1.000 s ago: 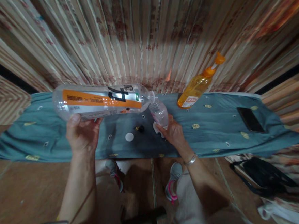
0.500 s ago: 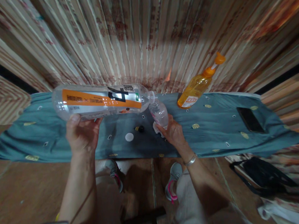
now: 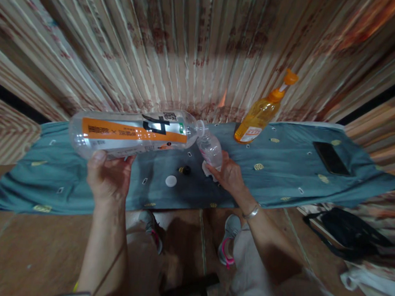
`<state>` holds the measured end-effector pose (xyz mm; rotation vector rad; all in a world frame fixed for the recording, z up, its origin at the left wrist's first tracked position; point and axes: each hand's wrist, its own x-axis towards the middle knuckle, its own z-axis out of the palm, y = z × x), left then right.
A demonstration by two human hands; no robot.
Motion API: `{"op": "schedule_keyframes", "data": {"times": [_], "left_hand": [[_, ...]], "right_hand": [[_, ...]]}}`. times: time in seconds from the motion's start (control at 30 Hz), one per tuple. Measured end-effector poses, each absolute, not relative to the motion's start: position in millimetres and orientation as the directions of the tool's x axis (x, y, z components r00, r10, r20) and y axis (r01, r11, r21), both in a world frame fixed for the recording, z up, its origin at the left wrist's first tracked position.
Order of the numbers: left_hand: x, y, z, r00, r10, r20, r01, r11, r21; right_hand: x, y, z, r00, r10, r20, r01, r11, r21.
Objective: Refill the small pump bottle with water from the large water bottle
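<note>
The left hand (image 3: 109, 178) gripped the big bottle (image 3: 131, 133) tipped flat, mouth at 3 o'clock meeting the small bottle (image 3: 211, 150) clasped by the right hand (image 3: 229, 175) on the counter (image 3: 283, 172) — mouths wanted keeping aligned, tilt gentle.

The big bottle (image 3: 131, 133) and small bottle (image 3: 210, 150) were clear, glossy plastic; the desk (image 3: 283, 172) wore matt teal cloth; the soap bottle (image 3: 259, 116) was shiny orange plastic.

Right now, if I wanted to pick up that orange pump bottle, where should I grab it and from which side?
Probably the orange pump bottle around its wide lower body, from the front edge of the table. It stands upright, and its pump head is thin.
</note>
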<state>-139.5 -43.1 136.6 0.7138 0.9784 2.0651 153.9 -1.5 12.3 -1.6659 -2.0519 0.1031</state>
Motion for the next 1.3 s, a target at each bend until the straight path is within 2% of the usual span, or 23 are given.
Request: {"op": "schedule_keyframes", "data": {"times": [0.47,1.3], "left_hand": [[-140.3,-44.0,137.2,-0.538,0.815,0.214,-0.362,-0.453,0.815],[-138.8,-43.7,137.2,-0.566,0.803,0.186,-0.362,-0.445,0.819]], "right_hand": [[154.2,-1.8,13.8,-0.141,0.94,0.311,0.895,0.255,-0.365],[154.7,-1.4,12.6,-0.136,0.936,0.324,0.886,0.261,-0.383]]}}
